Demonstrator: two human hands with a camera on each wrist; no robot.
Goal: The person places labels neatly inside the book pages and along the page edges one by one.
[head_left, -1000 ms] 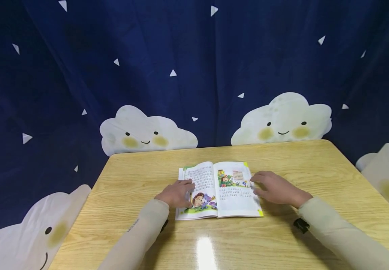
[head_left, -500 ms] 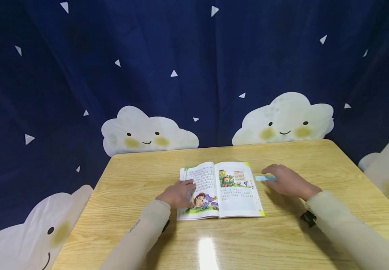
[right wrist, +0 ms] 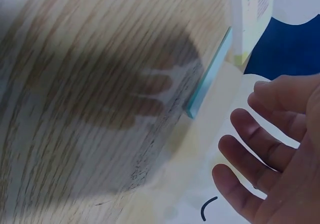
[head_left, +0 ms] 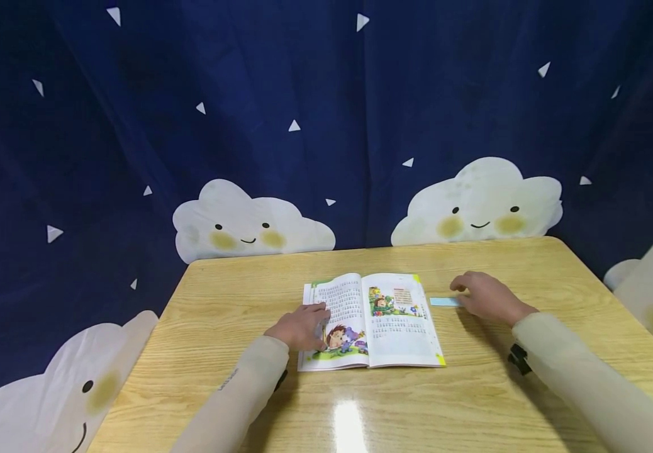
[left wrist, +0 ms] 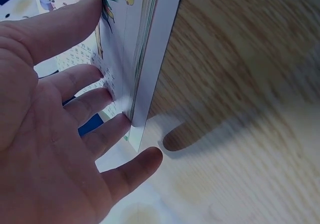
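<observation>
An open picture book [head_left: 400, 343] lies on the wooden table. My left hand [head_left: 299, 327] rests on the outer edge of its left page; in the left wrist view the fingers [left wrist: 95, 31] spread over the page, relaxed, with the little finger beyond the edge. A light blue flat strip [head_left: 444, 302] lies on the table just right of the book. Above its right end hovers my right hand [head_left: 491, 297]. The right wrist view shows that hand [right wrist: 280, 154] with loosely bent fingers holding nothing, apart from the blue strip [right wrist: 210, 76].
The wooden table [head_left: 236, 289] extends around the book, with a bright light reflection near its front. Behind it hangs a dark blue curtain [head_left: 326, 113] with white triangles and smiling clouds. A dark band shows at each wrist.
My right hand has moved off the right page edge to the right, and the blue strip has come into sight beside the book. The left hand has stayed on the left page.
</observation>
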